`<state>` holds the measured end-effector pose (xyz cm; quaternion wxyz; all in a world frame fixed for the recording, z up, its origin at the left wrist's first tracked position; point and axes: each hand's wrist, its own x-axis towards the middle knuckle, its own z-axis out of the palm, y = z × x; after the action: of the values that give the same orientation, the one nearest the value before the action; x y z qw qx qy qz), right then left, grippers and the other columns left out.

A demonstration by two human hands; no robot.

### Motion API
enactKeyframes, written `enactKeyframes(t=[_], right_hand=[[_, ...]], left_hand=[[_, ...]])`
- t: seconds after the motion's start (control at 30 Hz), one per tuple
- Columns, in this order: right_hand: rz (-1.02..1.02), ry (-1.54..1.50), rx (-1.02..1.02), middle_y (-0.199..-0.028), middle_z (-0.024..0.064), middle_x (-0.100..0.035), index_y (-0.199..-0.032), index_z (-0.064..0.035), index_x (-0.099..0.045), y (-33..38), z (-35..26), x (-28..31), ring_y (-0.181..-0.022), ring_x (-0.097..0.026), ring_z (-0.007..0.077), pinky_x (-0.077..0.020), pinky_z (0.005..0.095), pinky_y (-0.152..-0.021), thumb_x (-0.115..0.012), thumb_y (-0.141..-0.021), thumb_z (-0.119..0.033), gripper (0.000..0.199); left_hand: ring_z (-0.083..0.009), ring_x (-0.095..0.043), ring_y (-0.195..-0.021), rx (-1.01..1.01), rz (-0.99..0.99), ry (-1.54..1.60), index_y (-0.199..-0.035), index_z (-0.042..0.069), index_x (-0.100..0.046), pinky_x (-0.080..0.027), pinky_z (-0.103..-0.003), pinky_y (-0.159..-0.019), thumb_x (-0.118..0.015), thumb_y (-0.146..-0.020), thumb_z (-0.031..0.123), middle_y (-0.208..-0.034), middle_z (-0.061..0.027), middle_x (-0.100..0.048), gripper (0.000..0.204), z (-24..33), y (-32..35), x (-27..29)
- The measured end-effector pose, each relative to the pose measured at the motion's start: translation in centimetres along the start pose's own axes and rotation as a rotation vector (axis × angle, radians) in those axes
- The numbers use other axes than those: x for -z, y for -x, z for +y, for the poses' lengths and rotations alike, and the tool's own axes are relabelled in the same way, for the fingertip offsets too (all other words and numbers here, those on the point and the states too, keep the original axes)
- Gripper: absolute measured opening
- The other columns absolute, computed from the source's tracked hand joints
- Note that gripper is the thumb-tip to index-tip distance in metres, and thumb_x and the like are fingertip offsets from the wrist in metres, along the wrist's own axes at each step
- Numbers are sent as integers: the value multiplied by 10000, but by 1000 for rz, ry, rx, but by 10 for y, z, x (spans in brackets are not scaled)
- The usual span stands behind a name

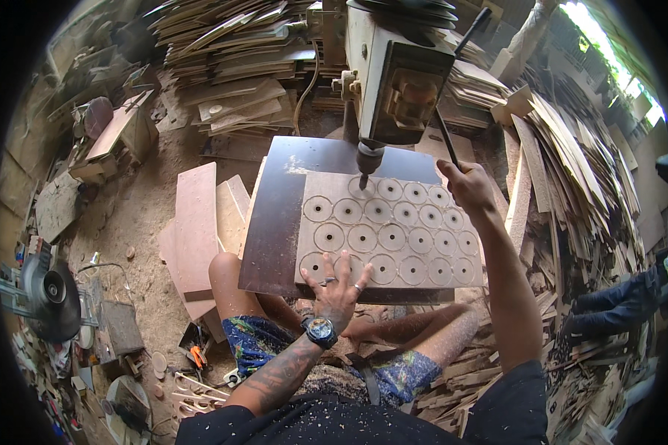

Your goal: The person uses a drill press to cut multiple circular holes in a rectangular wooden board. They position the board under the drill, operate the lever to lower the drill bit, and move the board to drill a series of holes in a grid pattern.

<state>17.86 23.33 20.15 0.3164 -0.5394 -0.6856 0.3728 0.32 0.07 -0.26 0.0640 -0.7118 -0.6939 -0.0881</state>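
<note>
In front of me stands a drill press (408,81), its chuck (369,157) and bit pointing down at the far left part of a wooden board (338,222). Rows of ring-shaped cuts, most with a dark hole in the centre, cover the board. It lies on a dark flat table (274,222). My left hand (338,289) rests flat on the board's near left edge, fingers spread. My right hand (467,184) is wrapped round the black feed lever (445,137) to the right of the press head. Whether the bit touches the wood I cannot tell.
Stacks of thin boards (230,44) rise behind the press, and more boards (564,148) lean at the right. Reddish planks (197,215) lie left of the table. A round fan (52,289) stands at the far left. Offcuts (453,386) and sawdust cover the floor.
</note>
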Motion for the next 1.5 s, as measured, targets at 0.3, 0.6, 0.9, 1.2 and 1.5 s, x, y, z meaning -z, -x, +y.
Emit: enactKeyframes(t=[0.3, 0.6, 0.9, 1.2, 1.5], right_hand=[[209, 161, 194, -503, 35, -500, -671, -4, -648, -4, 25, -21, -473, -444, 120, -349, 367, -483, -655, -991, -343, 466], [319, 193, 309, -494, 102, -516, -703, 14, -650, -11, 41, -37, -452, -477, 170, -380, 393, -490, -645, -1001, -326, 452], [390, 202, 410, -507, 154, -505, -686, 6, -610, -22, 57, -50, -433, -496, 238, -389, 414, -491, -642, -1008, -310, 452], [484, 261, 471, -515, 152, -527, -687, -13, -605, -31, 67, -62, -440, -547, 280, -410, 413, -493, -637, -1016, -287, 429], [541, 245, 521, -518, 143, -534, -691, -24, -605, -42, 79, -71, -449, -568, 279, -422, 400, -491, -643, -1016, -258, 403]], left_hand=[[-519, -303, -1473, 8, 34, 70, -1586, 398, -336, -147, -919, -1006, -571, -899, 31, -1631, -189, -313, 814, 0, 2, -13], [-554, -305, -1456, -8, 24, 40, -1584, 379, -351, -125, -926, -996, -610, -895, 85, -1621, -228, -309, 793, -1, 1, -10], [-525, -297, -1477, 28, -12, 52, -1551, 449, -397, -147, -899, -1023, -593, -895, 71, -1637, -193, -303, 782, 1, 2, -12], [-519, -300, -1475, 33, -14, 71, -1544, 449, -403, -141, -899, -1024, -608, -914, 130, -1637, -193, -299, 736, 2, 3, -10], [-531, -344, -1437, 3, 36, -30, -1548, 420, -402, -182, -905, -996, -612, -925, 159, -1611, -214, -331, 707, 2, 4, -12]])
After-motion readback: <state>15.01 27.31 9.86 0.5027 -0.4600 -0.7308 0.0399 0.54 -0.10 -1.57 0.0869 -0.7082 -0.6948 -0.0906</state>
